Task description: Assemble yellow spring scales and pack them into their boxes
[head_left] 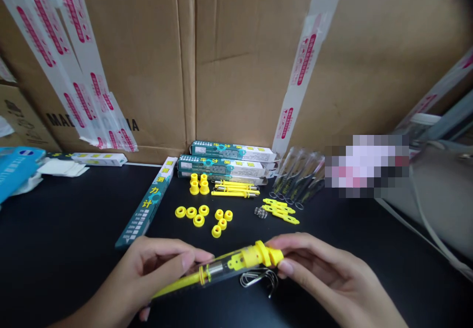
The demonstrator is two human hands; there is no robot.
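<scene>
A spring scale (216, 270) with a clear tube and yellow inner parts lies slantwise across both hands. My left hand (162, 269) is closed around the tube's lower left part. At the upper right end, a flanged yellow plug (261, 254) sits at the tube's mouth. The thumb and fingers of my right hand (321, 274) pinch a small yellow cap (275, 256) against this plug. Whether the cap is seated cannot be seen. Beneath the tube, several metal wire hooks (254, 278) rest on the black table (229, 313).
Beyond my hands are yellow rings (198, 220), small yellow caps (216, 231), yellow plugs (194, 187), yellow rods (236, 194), flat yellow strips (281, 212), springs (260, 213) and clear tubes (295, 178). Printed boxes (225, 165) stand behind; another box (148, 205) lies left. Large cartons (236, 72) wall the back.
</scene>
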